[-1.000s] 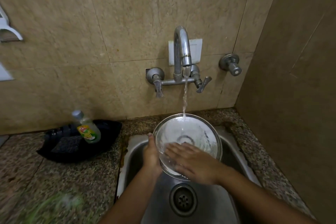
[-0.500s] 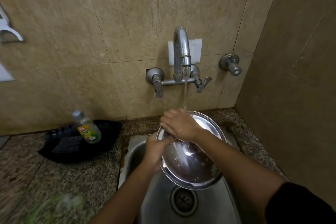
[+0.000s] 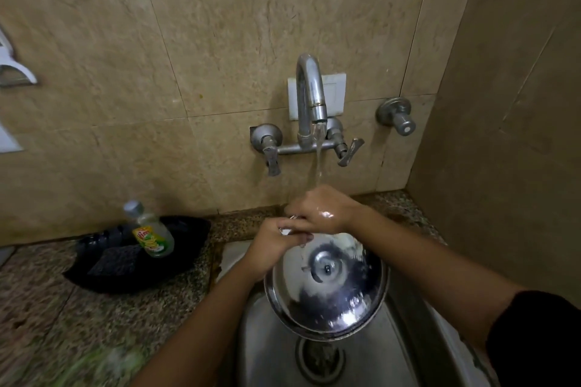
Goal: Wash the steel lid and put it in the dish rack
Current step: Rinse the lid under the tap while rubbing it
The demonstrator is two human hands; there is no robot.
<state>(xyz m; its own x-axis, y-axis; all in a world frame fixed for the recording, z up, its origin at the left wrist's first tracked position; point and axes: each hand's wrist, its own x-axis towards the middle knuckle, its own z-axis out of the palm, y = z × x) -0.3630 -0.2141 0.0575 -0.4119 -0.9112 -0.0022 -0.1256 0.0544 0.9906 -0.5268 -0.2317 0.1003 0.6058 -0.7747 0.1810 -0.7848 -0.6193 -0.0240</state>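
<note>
The round steel lid (image 3: 327,289) hangs tilted over the sink, its shiny face with a central rivet turned towards me. My left hand (image 3: 270,248) grips its upper left rim. My right hand (image 3: 320,209) is curled over the top rim, wet, right under the stream of water from the tap (image 3: 309,94). Fingers of both hands meet at the lid's top edge. No dish rack is in view.
The steel sink (image 3: 267,349) with its drain (image 3: 320,358) lies below the lid. A dish-soap bottle (image 3: 151,231) and a dark scrubber sit in a black tray (image 3: 188,258) on the granite counter to the left. A beige wall stands close on the right.
The lid has been flipped from its hollow side to its shiny side and lowered a little. My right hand moved from the lid's front to its top rim, under the water.
</note>
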